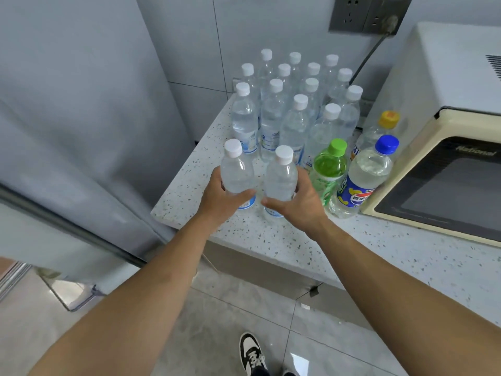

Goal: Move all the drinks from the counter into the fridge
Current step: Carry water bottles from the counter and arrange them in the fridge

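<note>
Several clear water bottles with white caps stand grouped at the back left of the speckled counter. My left hand grips one water bottle near the counter's front. Beside it, my right hand grips a second water bottle. To their right stand a green soda bottle, a blue-capped clear soda bottle and a yellow-capped bottle. The grey fridge fills the left side; its door appears to be open.
A cream microwave sits on the counter at the right, close to the soda bottles. A wall socket with a plugged cable is above. Tiled floor and my shoe are below the counter edge.
</note>
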### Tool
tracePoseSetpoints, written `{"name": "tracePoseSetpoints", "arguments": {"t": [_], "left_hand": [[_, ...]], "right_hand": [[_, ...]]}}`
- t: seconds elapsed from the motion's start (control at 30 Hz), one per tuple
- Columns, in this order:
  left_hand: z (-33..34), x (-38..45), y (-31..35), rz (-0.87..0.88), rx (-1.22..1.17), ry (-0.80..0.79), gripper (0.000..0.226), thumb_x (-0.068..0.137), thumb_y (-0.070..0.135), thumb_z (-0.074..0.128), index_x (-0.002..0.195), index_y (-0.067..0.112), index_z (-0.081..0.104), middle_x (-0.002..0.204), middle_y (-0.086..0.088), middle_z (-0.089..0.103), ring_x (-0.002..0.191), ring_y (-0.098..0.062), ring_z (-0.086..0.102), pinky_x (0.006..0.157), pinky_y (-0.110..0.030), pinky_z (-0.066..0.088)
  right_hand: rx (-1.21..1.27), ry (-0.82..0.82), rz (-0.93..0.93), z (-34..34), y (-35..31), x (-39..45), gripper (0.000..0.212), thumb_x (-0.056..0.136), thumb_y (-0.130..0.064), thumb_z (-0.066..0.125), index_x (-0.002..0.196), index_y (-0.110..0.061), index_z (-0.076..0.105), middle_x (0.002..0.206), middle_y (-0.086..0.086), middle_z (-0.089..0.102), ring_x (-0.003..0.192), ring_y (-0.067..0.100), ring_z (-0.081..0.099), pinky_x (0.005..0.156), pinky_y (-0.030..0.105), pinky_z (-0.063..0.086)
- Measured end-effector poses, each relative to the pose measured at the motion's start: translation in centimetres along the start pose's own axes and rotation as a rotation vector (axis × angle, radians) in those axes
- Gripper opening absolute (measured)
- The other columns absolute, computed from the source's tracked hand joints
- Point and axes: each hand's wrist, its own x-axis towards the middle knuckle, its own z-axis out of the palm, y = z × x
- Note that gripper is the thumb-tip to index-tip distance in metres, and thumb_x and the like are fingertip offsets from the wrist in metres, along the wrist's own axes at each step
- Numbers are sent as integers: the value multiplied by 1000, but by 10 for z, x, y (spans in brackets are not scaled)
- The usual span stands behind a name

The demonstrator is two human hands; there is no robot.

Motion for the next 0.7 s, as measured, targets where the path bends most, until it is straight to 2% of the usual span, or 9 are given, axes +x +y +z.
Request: {"name": "tracePoseSetpoints", "arguments": {"t": [0.1,0.2,0.27,0.33,0.43,0.53,0.63,0.7], "left_hand": [[5,-9,-4,1,0,56,67,70,40,82,125,39,45,113,21,59,105,-1,57,75,-20,46],[8,-35,-8,-16,-38,117,62,71,39,82,120,46,46,111,23,59,102,2,57,76,-20,48],[7,-61,-10,-55,-83,135,53,72,38,82,113,48,51,105,22,64,95,6,62,70,-14,48],[3,-88,-11,-92,-177,136,44,75,33,83,110,41,59,100,19,71,93,3,67,68,-14,51],[-7,-136,-12,-154,-354,91,43,76,34,83,115,30,64,108,8,74,102,-13,71,79,-29,57],[-11,-187,-19,-238,-566,80,69,63,53,83,121,20,65,112,-5,74,103,-25,72,86,-43,57],[-15,-237,-35,-334,-769,168,46,77,50,73,111,20,73,103,-12,74,91,-27,72,78,-41,58],[-21,-269,-50,-426,-794,214,42,84,53,67,110,21,72,98,-11,72,87,-26,70,78,-40,56]], "right_hand": [[-17,30,8,4,3,2,80,65,-37,89,132,-33,46,115,-14,58,106,11,57,76,20,47],[3,70,0,2,7,-11,72,67,-39,87,127,-34,47,110,-17,59,101,10,59,81,28,51],[39,71,6,0,12,-31,66,66,-39,87,121,-32,51,108,-16,63,97,6,62,80,26,53],[119,47,21,-4,17,-54,57,67,-35,87,115,-31,56,103,-15,67,92,-1,65,77,23,53],[282,-58,63,-5,15,-87,43,70,-28,85,108,-28,65,98,-8,74,89,6,71,75,27,58],[446,-161,142,5,8,-114,40,65,-32,79,103,-22,69,92,-1,77,83,16,75,68,29,57],[607,-322,263,27,5,-138,34,66,-27,76,99,-18,69,88,12,73,78,27,73,68,40,60],[615,-448,291,46,7,-157,28,67,-26,76,94,-23,71,88,12,70,82,29,70,78,49,59]]}}
